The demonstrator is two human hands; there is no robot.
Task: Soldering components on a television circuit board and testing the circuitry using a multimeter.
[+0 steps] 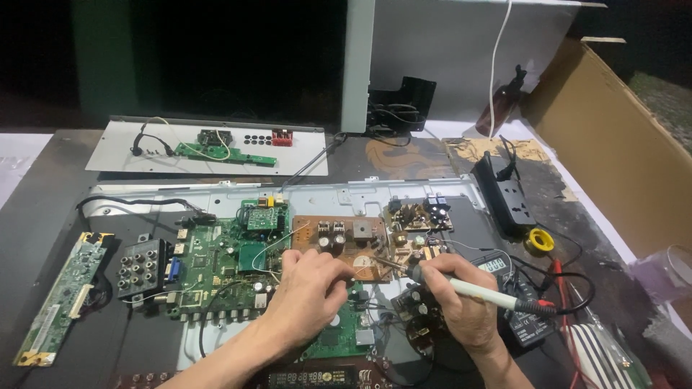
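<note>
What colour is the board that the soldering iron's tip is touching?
Brown, seen in the head view: the board under the soldering iron.

Bright light falls from above onto the counter (43, 187); the background is black. Edges look slightly bowed, perhaps lens distortion. Focus is fairly sharp.

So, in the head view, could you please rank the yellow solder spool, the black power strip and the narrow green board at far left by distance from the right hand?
From the right hand:
1. Solder spool, just up and to its right.
2. Power strip, farther back on the right.
3. Narrow green board, far across at the left edge.
</note>
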